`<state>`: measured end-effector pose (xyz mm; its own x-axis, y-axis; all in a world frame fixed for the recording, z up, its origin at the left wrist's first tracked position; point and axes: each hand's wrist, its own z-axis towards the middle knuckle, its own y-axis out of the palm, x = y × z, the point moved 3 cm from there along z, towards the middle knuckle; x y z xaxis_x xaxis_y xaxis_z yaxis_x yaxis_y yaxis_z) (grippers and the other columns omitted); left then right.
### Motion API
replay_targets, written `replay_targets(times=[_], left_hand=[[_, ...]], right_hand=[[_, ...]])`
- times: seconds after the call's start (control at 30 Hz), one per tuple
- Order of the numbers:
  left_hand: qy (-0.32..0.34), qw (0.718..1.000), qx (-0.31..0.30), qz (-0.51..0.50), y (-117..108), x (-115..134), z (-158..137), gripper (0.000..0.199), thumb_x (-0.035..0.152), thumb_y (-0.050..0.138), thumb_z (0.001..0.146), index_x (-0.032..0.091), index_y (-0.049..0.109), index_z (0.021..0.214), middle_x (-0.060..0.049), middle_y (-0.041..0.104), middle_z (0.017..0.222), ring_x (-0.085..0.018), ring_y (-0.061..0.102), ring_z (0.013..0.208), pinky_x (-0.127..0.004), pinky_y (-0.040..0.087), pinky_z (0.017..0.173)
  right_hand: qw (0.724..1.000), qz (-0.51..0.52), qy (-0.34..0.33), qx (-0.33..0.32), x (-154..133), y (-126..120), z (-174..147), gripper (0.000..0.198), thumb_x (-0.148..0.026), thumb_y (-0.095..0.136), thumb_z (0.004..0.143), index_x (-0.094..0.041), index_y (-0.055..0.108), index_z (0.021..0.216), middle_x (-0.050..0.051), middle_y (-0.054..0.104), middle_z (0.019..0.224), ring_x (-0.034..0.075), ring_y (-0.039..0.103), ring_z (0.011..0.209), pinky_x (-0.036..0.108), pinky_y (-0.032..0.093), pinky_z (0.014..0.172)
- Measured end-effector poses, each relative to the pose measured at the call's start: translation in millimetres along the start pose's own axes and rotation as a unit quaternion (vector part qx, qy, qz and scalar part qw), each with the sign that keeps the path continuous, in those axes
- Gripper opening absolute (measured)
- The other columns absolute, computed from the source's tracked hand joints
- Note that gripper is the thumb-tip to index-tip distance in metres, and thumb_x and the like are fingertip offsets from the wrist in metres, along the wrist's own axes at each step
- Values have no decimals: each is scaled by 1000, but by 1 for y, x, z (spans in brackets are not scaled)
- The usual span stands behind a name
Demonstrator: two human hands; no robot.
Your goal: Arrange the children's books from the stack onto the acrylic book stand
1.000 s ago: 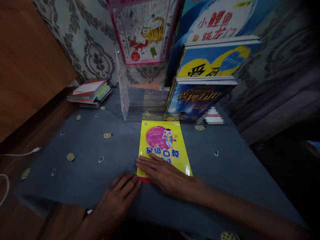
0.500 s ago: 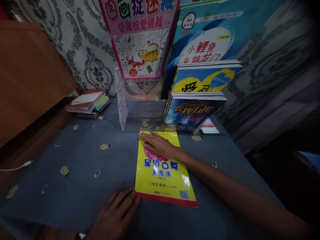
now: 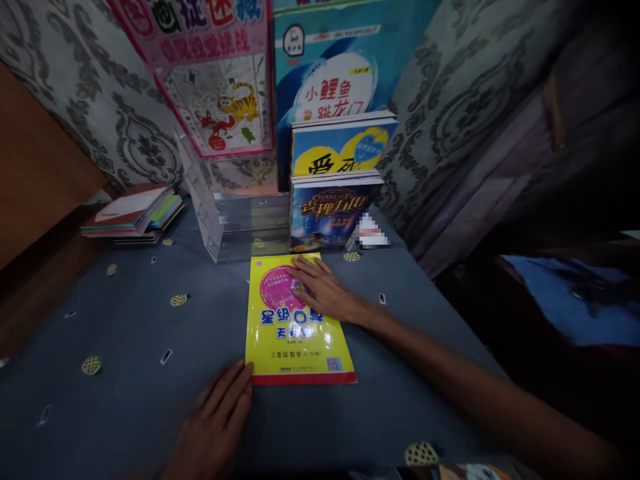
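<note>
A yellow workbook (image 3: 297, 353) with a pink circle and blue lettering lies face up on the blue tablecloth. My right hand (image 3: 324, 291) rests flat on its upper right part, fingers stretched out. At the workbook's lower left corner is my left hand (image 3: 220, 410), fingers extended and close together, their tips at the corner. Just behind the workbook stands a clear plastic book rack (image 3: 204, 207). It holds a dark blue book (image 3: 325, 213), a blue and yellow book (image 3: 343, 143), a teal book (image 3: 330, 53) and a pink book (image 3: 213, 100).
A stack of thin books (image 3: 133, 207) sits at the table's back left. The patterned tablecloth (image 3: 145, 307) covers the table, with a patterned curtain (image 3: 145, 133) behind. Right of the rack is a blurred-out white item (image 3: 371, 232). Blue fabric (image 3: 555, 293) lies beyond the table's right edge.
The view has swung right. My right hand has slid from the workbook's upper left to its right side, uncovering the pink circle. The workbook sits straighter. My left hand stays at its lower left corner.
</note>
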<state>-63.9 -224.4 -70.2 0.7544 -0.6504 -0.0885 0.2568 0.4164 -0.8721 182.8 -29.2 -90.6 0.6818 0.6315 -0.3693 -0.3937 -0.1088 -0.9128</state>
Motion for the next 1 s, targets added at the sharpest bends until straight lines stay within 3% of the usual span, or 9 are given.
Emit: replay_targets(times=[0.1, 0.23, 0.33, 0.43, 0.53, 0.67, 0.8, 0.93, 1.0], left_hand=[[9, 1000, -17, -4, 2, 0, 2, 39, 2, 38, 89, 18, 68, 107, -5, 73, 122, -19, 62, 119, -31, 49, 99], [-14, 999, -25, 30, -6, -14, -9, 46, 5, 38, 88, 19, 62, 125, -7, 74, 120, -21, 65, 116, -35, 50, 99], [3, 993, -86, 85, -12, -33, -20, 48, 8, 41, 90, 17, 57, 135, -10, 73, 123, -24, 66, 116, -39, 50, 100], [20, 985, -104, 136, -18, -56, -21, 39, 12, 39, 95, 16, 62, 126, -11, 75, 117, -27, 68, 113, -41, 50, 98], [-1, 983, -114, 148, -22, -74, -9, 39, 22, 31, 102, 16, 66, 117, -12, 75, 116, -31, 67, 116, -47, 51, 93], [-74, 972, -178, 136, -17, -82, 19, 36, 30, 34, 103, 16, 66, 110, -15, 75, 114, -37, 61, 125, -55, 49, 97], [-104, 972, -183, 103, -5, -55, 61, 29, 33, 43, 101, 16, 66, 109, -15, 76, 106, -36, 61, 122, -55, 47, 100], [-44, 983, -177, -3, 17, -1, 113, 25, 28, 49, 101, 17, 60, 121, -11, 72, 116, -26, 65, 112, -42, 51, 97], [-27, 981, -194, 0, 28, 20, 135, 26, 30, 54, 99, 16, 58, 121, -12, 69, 123, -27, 63, 115, -41, 51, 96]], right_hand=[[999, -12, 26, -16, -15, 2, -10, 57, -50, 45, 101, -19, 46, 150, 17, 35, 162, 34, 24, 153, 59, 21, 121], [998, -15, 55, -33, -41, -3, -23, 67, -56, 49, 98, -14, 45, 150, 22, 31, 162, 38, 20, 153, 60, 21, 121], [997, -23, 57, -46, -62, -13, -36, 64, -57, 50, 98, -15, 49, 146, 22, 38, 159, 40, 26, 150, 61, 23, 119], [998, -21, 30, -48, -76, -23, -46, 47, -46, 50, 100, -18, 57, 137, 18, 56, 144, 38, 42, 141, 62, 27, 115], [999, 33, 8, -25, -69, -29, -48, 36, -34, 46, 102, -20, 62, 131, 14, 69, 126, 31, 59, 122, 55, 38, 109], [978, 207, 3, 15, -33, -26, -42, 37, -35, 43, 101, -19, 68, 125, 12, 74, 118, 27, 66, 110, 43, 51, 95], [910, 413, 29, 37, 0, -18, -37, 42, -41, 46, 100, -14, 65, 127, 11, 77, 110, 24, 71, 104, 38, 54, 89], [875, 480, 38, 58, 13, -15, -39, 43, -41, 49, 100, -14, 63, 130, 11, 78, 109, 22, 71, 107, 42, 51, 98], [857, 510, 41, 67, 16, -14, -41, 42, -40, 51, 100, -14, 62, 131, 12, 78, 110, 21, 71, 106, 42, 51, 99]])
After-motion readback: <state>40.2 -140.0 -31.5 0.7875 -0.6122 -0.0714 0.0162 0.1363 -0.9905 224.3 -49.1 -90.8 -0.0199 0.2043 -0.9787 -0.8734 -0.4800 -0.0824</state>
